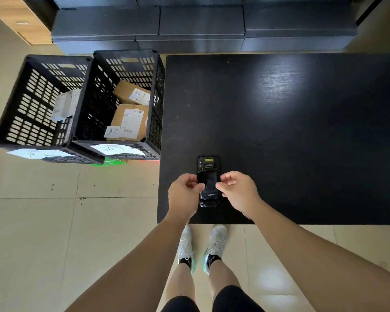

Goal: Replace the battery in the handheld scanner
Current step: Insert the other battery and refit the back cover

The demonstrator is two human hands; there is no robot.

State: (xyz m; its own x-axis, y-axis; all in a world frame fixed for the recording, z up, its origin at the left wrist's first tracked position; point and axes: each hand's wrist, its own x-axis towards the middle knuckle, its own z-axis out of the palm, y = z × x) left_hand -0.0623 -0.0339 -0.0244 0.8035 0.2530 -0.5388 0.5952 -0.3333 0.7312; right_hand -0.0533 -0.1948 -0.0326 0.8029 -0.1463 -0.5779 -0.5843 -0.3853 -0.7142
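Two crates [81,104] well left of the fingers, parcels inside. Left hand [185,194] fingers pinch scanner [208,181] left edge; scanner face-down between both hands, on black surface [302,131] near its front edge. Right hand [239,191] fingers curled, pinching right edge.

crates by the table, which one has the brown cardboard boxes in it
The crate nearer the table, right against its left edge, holds two brown labelled boxes. The other crate, farther left, holds only a pale wrapped parcel.
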